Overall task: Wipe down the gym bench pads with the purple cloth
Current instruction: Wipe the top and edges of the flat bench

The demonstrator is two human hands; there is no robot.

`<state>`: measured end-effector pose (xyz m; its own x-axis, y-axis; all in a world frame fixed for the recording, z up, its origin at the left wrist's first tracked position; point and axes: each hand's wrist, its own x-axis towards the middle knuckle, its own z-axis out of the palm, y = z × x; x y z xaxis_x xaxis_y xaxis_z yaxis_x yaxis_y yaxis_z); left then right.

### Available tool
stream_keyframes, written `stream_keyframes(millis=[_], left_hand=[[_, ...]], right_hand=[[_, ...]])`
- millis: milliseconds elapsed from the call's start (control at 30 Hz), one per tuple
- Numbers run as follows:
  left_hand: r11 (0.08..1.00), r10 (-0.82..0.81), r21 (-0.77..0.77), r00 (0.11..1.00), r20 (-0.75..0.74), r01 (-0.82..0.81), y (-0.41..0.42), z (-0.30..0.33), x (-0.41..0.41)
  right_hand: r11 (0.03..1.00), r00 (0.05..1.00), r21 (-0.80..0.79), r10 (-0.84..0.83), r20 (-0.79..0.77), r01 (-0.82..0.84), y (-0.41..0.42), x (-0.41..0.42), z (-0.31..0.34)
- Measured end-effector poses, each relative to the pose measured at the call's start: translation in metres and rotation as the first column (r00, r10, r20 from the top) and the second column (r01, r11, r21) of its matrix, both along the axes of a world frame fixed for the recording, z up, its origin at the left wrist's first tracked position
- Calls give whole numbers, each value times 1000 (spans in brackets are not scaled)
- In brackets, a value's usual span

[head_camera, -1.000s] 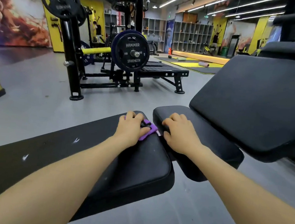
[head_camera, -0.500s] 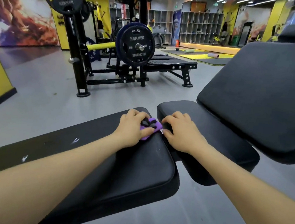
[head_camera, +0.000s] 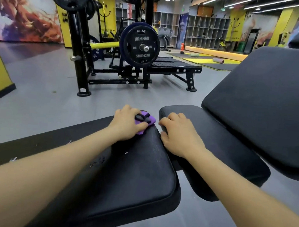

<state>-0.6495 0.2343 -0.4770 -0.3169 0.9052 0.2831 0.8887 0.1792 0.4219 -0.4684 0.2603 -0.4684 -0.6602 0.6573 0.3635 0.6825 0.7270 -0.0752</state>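
Observation:
A black near pad (head_camera: pixel 134 177) fills the lower middle of the head view. At its far end lies a small purple cloth (head_camera: pixel 148 121) with a black loop on top. My left hand (head_camera: pixel 128 123) lies over the cloth, fingers curled around it, pressing it on the pad. Just right of it, my right hand (head_camera: pixel 179 134) rests with curled fingers on the edge of the black seat pad (head_camera: pixel 221 145). The tilted black back pad (head_camera: pixel 269 101) rises at the right.
A dark floor mat (head_camera: pixel 29 148) lies to the left under my forearm. Beyond stand a black plate-loaded machine (head_camera: pixel 81 53) with a Hammer Strength plate (head_camera: pixel 142 46), grey floor (head_camera: pixel 41 89), yellow mats (head_camera: pixel 212 61) and cubby shelves (head_camera: pixel 206 32).
The camera has dipped and moved closer to the pads. Both hands keep their places, the left still on the cloth at the pad's far end.

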Motion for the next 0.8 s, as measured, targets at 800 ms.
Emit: stream_keyframes(millis=[800], left_hand=[[991, 125, -52, 992, -21, -126, 5, 0, -2]], right_hand=[[996, 998, -83, -18, -58, 13, 2, 0, 0]])
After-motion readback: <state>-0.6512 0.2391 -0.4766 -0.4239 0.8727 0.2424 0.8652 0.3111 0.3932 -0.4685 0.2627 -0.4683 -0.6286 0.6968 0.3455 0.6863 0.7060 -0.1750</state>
